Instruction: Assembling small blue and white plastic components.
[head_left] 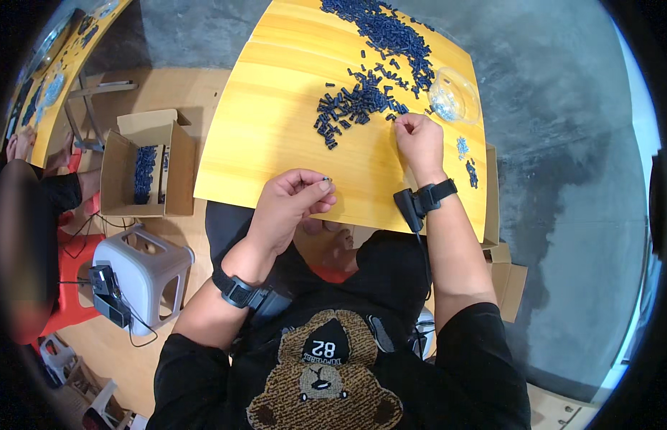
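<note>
My left hand [294, 201] is closed in a pinch above the near edge of the yellow wood-grain table [265, 118]. A small dark piece [326, 179] pokes out between its thumb and forefinger; most of it is hidden. Over the table's right half, my right hand [422, 143] has thumb and forefinger pressed together at the near edge of a pile of small black cylindrical parts [358, 104]. Whether those fingertips hold one of the parts is hidden. A larger heap of the same black parts [394, 36] stretches to the far edge.
A clear round tub [455, 97] with small shiny pieces stands near the right edge. Nearer lie small silvery pieces [462, 147] and several black parts [472, 174]. Left, on the floor, are an open cardboard box [179, 168] and a grey stool [143, 258]. Another person sits far left.
</note>
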The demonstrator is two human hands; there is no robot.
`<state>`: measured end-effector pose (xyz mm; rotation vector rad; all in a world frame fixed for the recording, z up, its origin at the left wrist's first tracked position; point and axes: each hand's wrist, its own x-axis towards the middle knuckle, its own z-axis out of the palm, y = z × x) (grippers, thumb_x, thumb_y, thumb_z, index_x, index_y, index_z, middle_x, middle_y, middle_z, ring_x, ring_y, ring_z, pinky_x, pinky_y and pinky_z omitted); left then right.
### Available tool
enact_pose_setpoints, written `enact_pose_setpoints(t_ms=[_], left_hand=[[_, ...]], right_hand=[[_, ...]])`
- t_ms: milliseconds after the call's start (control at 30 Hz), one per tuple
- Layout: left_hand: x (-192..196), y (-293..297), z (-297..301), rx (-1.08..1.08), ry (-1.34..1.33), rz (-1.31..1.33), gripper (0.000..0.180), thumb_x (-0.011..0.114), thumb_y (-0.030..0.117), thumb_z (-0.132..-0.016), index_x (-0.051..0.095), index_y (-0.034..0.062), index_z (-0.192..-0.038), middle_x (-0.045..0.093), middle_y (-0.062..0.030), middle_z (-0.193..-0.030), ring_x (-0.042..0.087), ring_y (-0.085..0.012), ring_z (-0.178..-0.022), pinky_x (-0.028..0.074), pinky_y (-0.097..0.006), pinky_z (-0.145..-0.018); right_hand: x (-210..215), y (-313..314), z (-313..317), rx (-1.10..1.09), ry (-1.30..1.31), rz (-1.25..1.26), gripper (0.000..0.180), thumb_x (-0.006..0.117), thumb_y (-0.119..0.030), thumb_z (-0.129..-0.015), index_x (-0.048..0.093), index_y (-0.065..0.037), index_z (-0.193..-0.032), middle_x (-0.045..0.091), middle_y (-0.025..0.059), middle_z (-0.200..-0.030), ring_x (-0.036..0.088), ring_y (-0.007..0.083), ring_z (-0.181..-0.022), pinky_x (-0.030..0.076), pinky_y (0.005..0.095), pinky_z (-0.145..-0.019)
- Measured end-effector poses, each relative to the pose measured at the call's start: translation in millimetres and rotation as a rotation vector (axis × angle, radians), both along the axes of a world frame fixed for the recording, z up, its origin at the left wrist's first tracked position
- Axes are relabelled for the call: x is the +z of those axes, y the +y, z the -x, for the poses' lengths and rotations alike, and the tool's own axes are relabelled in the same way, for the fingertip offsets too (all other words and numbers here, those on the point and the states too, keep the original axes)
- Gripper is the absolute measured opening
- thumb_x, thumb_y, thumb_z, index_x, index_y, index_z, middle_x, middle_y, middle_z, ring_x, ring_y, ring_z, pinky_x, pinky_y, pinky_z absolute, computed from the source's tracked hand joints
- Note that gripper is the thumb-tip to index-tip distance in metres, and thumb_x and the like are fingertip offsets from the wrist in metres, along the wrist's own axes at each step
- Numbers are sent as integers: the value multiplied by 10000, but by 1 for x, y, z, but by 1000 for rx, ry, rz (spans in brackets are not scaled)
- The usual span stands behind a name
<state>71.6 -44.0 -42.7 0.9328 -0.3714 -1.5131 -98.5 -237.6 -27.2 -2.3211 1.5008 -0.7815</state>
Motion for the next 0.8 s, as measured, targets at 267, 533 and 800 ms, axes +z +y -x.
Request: enact_pose_setpoints(t_ms=[267,533,800], left_hand=[[-1,0,0,-13,-22,-20,137,604,109,-849,568,27,-952,633,-74,-879,616,-138,-767,501,-242,-680],[-1,0,0,-8,-36,6,137,599,107,-852,566,25,-957,631,-75,-884,615,-140,-766,502,-243,-680],[1,0,2,4,-63,-26,140,592,100,-855,564,17,-964,628,-86,-893,614,-148,-772,503,-252,-688]], right_hand=[[-3,1,6,0,98,-71,92,583,-86,-714,653,-28,-727,619,171,-706,609,290,-617,487,342,-583],[4,8,27,64,-261,-270,70,636,-52,-733,662,-3,-776,621,67,-654,550,112,-557,453,235,-553],[12,10,31,35,-212,-266,82,633,-45,-745,671,-3,-804,621,59,-661,560,112,-582,457,241,-563]])
